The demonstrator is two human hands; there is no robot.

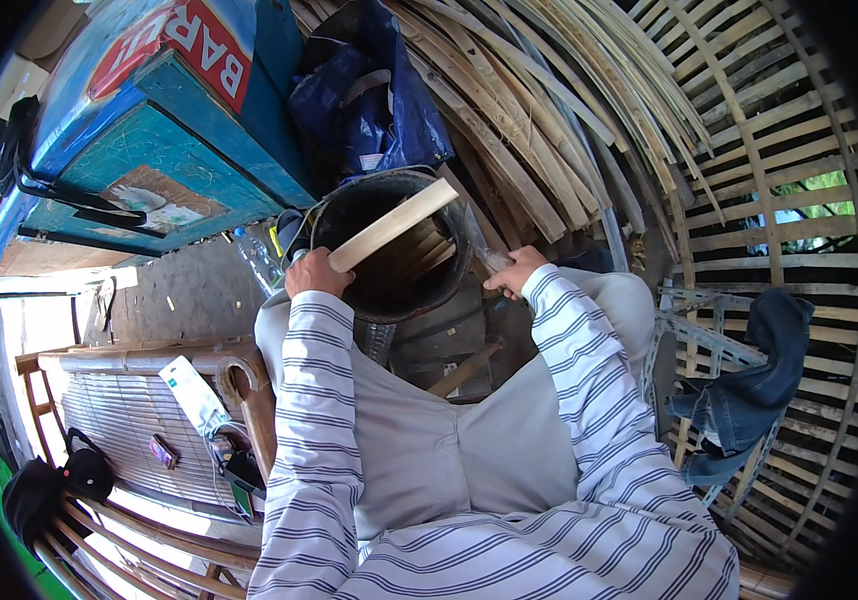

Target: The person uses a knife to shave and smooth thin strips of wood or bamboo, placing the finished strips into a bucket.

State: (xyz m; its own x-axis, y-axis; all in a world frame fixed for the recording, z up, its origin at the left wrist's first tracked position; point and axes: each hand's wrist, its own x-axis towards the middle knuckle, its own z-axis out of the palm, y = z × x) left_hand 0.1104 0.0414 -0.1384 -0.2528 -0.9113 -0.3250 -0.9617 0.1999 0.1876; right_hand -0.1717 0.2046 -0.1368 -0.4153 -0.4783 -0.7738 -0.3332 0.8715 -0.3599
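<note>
My left hand (pixel 319 275) is closed around the near end of a flat, pale wooden slat (pixel 399 225). The slat slants up to the right across the mouth of a dark round bucket (pixel 374 303) between my knees. More pale strips (pixel 419 255) lie inside the bucket. On the bucket's right side my right hand (pixel 517 273) is closed, its fingers curled by the rim. A narrow greyish piece (pixel 494 260) shows at that hand's fingertips, too unclear to name.
Long wooden strips (pixel 509 120) are piled ahead on the right beside a slatted wall (pixel 729 120). A blue plastic bag (pixel 374 105) and a blue cabinet (pixel 184 160) stand ahead left. A bamboo bench (pixel 114 405) is at my left; jeans (pixel 749 390) hang at right.
</note>
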